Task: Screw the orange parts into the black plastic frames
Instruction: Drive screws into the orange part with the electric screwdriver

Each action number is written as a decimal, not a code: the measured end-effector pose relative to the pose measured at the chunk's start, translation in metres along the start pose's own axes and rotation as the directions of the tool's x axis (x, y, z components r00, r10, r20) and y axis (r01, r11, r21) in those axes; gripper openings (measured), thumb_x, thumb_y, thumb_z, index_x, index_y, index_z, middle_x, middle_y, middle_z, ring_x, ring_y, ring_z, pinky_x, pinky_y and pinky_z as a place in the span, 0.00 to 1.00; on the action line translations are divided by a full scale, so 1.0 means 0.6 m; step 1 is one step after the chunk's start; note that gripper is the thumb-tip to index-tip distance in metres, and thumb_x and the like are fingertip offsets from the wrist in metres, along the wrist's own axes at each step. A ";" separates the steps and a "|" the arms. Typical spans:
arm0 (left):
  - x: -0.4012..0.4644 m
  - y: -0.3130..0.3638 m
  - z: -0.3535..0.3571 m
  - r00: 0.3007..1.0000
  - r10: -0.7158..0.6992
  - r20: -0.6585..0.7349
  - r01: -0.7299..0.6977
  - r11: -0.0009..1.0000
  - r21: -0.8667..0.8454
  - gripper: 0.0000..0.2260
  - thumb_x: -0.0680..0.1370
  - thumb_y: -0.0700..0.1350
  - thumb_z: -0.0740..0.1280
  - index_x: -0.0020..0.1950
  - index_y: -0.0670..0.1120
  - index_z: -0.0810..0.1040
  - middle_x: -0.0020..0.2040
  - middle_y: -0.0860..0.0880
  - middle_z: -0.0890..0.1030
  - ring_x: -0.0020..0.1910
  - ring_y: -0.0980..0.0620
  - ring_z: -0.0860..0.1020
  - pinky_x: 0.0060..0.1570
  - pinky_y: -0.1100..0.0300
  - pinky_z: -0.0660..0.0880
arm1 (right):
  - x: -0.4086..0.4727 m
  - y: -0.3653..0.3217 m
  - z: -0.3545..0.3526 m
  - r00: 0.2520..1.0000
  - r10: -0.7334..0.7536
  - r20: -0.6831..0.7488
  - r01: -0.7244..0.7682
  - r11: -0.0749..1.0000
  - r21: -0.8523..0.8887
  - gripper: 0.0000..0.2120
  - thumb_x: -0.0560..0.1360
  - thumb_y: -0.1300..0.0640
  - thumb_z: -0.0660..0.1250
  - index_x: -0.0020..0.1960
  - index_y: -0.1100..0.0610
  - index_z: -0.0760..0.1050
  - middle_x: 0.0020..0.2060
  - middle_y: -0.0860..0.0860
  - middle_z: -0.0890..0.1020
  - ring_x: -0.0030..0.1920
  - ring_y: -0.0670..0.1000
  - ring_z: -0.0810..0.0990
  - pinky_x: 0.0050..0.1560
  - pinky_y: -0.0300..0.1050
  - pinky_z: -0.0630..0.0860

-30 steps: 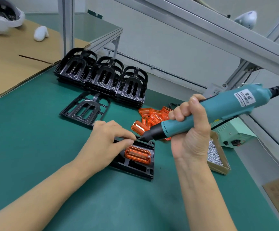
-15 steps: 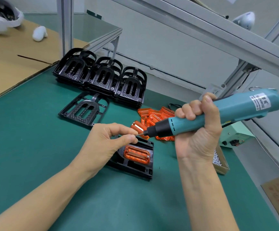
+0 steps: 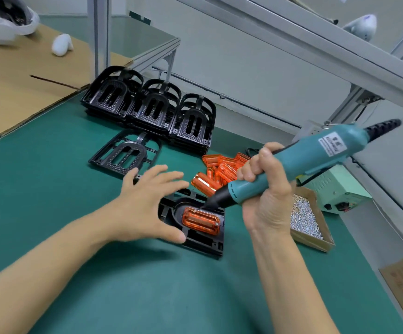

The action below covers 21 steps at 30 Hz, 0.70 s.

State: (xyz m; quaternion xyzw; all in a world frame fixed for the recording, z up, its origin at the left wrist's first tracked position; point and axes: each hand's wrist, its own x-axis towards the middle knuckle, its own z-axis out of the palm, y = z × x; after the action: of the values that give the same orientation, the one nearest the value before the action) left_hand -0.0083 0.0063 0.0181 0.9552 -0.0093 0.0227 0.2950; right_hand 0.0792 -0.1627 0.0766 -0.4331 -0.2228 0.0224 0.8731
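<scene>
head view, only one: your right hand (image 3: 266, 189) is wrapped tight round the teal driver (image 3: 289, 168), bit tip down at the far left corner of the orange part (image 3: 201, 220), which sits seated in the black frame (image 3: 197, 237) flat on the green mat (image 3: 51, 189). a small screw looks to be at the bit tip, too small to be sure. your left hand (image 3: 145, 206) is spread wide, fingers straight, holding nothing; it hangs just beside the frame's left edge, thumb near the near left corner, can't tell if it touches. handling, my guess: the frame is light, stiff moulded plastic, thin ribs, and will slide on the mat under driver push, so press it flat by the left rim or a corner, not on the orange piece. the orange part looks like clear hard plastic, glossy, likely slippery and crack-prone round the screw holes; go easy on torque, keep the bit upright to the hole. one screw head shows at its right end already. spare orange parts (image 3: 222, 168) lie piled behind the driver, more frames (image 3: 152, 109) stacked at the back, one loose frame (image 3: 125, 154) flat, screws in the box (image 3: 316, 242) on your right.
</scene>
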 end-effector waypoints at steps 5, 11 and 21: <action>0.008 -0.011 0.031 1.000 -0.018 -0.022 0.021 0.992 0.125 0.43 0.63 0.68 0.71 0.75 0.59 0.58 0.76 0.64 0.52 0.74 0.63 0.42 0.69 0.49 0.30 | 0.000 0.021 0.006 0.996 -0.010 0.086 0.020 0.992 -0.125 0.06 0.72 0.66 0.64 0.45 0.56 0.72 0.25 0.48 0.69 0.25 0.47 0.67 0.30 0.39 0.69; 0.010 -0.018 0.037 0.999 0.011 -0.044 -0.006 0.993 0.117 0.42 0.63 0.67 0.71 0.74 0.59 0.60 0.76 0.63 0.55 0.74 0.61 0.45 0.71 0.47 0.36 | 0.007 0.028 0.011 0.995 0.002 0.099 0.014 0.987 -0.157 0.07 0.72 0.66 0.65 0.45 0.55 0.74 0.25 0.48 0.69 0.25 0.47 0.67 0.31 0.40 0.69; 0.010 -0.016 0.036 0.997 0.032 -0.066 -0.024 0.994 0.107 0.42 0.63 0.66 0.72 0.73 0.58 0.62 0.75 0.62 0.56 0.73 0.62 0.46 0.71 0.50 0.38 | 0.010 0.035 0.015 0.991 0.043 0.123 -0.021 0.984 -0.179 0.06 0.73 0.66 0.65 0.45 0.55 0.74 0.25 0.48 0.69 0.25 0.47 0.68 0.31 0.40 0.69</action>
State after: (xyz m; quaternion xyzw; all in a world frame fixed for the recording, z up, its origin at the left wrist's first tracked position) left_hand -0.0011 0.0019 -0.0045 0.9680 -0.0115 0.0593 0.2436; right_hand 0.0841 -0.1413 0.0677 -0.5105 -0.2716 0.0438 0.8147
